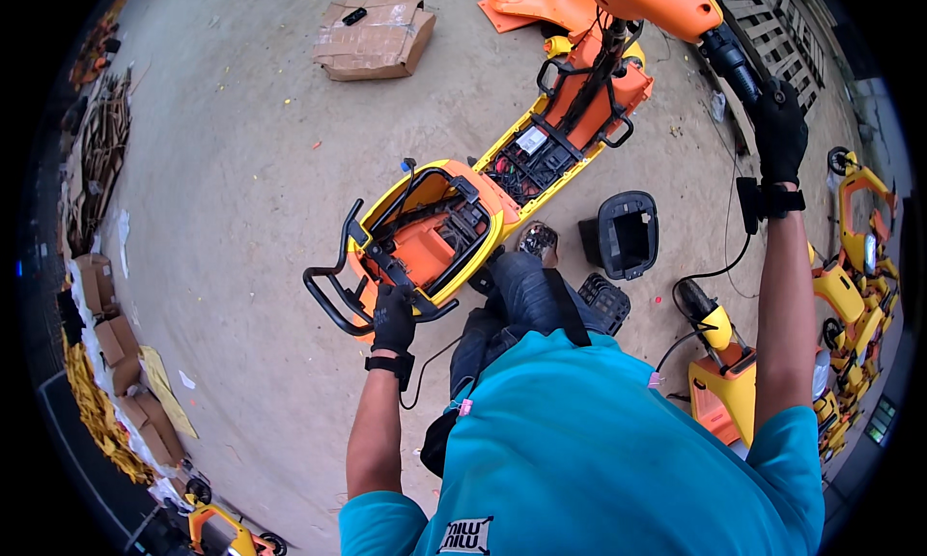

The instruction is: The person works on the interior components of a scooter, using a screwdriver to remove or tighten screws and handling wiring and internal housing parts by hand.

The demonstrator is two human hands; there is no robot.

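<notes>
An orange and yellow electric scooter [504, 200] stands in front of me, its seat opening uncovered and its floor compartment open, with wires and black parts inside. My left hand [394, 320], in a black glove, is closed around the black tubular rear rail [333, 290] at the scooter's tail. Far out to the right, my black-gloved right hand [778, 136] is closed at the end of the handlebar [731, 65], just past its ribbed black grip. Its fingers are partly hidden. Both wrists wear black straps with a cable running from them.
A black plastic bucket-like liner [628, 237] and a black grille part [605, 303] lie by my feet. Beyond the scooter is a flat cardboard box [375, 39]. More yellow scooters [724, 387] line the right side; wooden pallets [777, 44] stand at the far right, cartons [121, 353] at left.
</notes>
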